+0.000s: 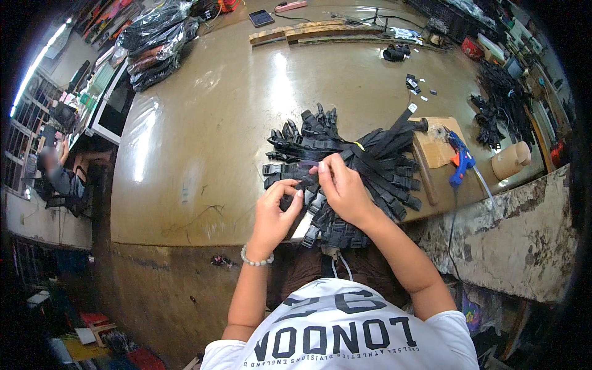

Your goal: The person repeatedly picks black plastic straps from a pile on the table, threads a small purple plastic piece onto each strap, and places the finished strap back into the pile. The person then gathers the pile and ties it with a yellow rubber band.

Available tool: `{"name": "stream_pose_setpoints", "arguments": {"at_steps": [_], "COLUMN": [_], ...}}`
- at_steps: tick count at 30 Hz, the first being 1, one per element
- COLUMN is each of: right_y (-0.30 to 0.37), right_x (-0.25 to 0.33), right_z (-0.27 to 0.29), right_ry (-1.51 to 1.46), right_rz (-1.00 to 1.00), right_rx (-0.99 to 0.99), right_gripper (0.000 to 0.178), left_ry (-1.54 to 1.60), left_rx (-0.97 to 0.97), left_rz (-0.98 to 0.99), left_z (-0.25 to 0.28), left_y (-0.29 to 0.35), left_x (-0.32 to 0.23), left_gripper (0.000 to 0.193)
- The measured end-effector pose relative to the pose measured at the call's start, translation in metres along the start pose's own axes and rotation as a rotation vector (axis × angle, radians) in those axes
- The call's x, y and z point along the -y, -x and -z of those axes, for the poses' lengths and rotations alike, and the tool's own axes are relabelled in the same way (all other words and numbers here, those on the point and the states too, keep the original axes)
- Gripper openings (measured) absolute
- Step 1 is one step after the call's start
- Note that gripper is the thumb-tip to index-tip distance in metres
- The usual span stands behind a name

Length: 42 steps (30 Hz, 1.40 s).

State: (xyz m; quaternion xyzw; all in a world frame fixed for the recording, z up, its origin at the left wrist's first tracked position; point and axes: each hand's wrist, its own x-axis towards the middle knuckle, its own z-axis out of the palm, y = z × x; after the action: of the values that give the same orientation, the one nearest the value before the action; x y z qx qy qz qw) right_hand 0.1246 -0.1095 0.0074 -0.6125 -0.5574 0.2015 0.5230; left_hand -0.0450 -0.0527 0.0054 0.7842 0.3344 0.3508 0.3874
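A fanned-out bundle of black webbing straps [385,148] with black plastic side-release buckles [314,143] lies at the table's near edge. Over its left part, both my hands work close together with fingertips pinched. My left hand [277,209], with a beaded bracelet at its wrist, closes thumb and fingers on a small dark strip [306,180]. My right hand [345,191] pinches at the same spot, where a thin purplish edge shows by its fingertips. The fingers hide most of the strip, so its exact kind is unclear. A yellow tie [359,146] crosses the bundled straps.
Right of the bundle are a hammer [425,161], a cardboard piece [435,145], a blue glue gun [461,161] with a cord, and a tan cylinder [510,160]. Wooden bars [320,29] and plastic-wrapped stacks [154,46] lie farther back. A person sits at far left.
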Motion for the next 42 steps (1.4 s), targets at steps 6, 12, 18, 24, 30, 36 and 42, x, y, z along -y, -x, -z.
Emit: {"name": "stream_pose_setpoints", "arguments": {"at_steps": [6, 12, 18, 24, 30, 36, 42], "right_y": [0.005, 0.003, 0.003, 0.004, 0.003, 0.008, 0.010], "right_x": [0.003, 0.003, 0.002, 0.002, 0.002, -0.001, -0.005], "right_z": [0.004, 0.004, 0.003, 0.003, 0.003, 0.003, 0.003], "right_ry": [0.024, 0.073, 0.079, 0.073, 0.106, -0.031, -0.058], "right_rz": [0.068, 0.107, 0.127, 0.108, 0.119, -0.017, -0.012], "right_rx": [0.030, 0.054, 0.066, 0.063, 0.069, 0.001, -0.041], "right_gripper": [0.013, 0.011, 0.011, 0.012, 0.014, 0.020, 0.023], "left_ry": [-0.063, -0.092, -0.087, -0.082, -0.099, 0.029, -0.133], "left_rx": [-0.095, -0.089, -0.075, -0.137, -0.116, -0.348, 0.591], "left_rz": [-0.004, -0.031, -0.033, 0.016, -0.037, 0.077, -0.006], "left_z": [-0.006, -0.005, -0.005, -0.007, -0.006, 0.001, 0.052], "left_y": [0.004, 0.004, 0.005, 0.006, 0.006, 0.018, 0.042], "left_x": [-0.002, 0.001, 0.002, -0.002, 0.003, -0.028, -0.065], "left_gripper": [0.012, 0.012, 0.012, 0.013, 0.014, 0.013, 0.019]}}
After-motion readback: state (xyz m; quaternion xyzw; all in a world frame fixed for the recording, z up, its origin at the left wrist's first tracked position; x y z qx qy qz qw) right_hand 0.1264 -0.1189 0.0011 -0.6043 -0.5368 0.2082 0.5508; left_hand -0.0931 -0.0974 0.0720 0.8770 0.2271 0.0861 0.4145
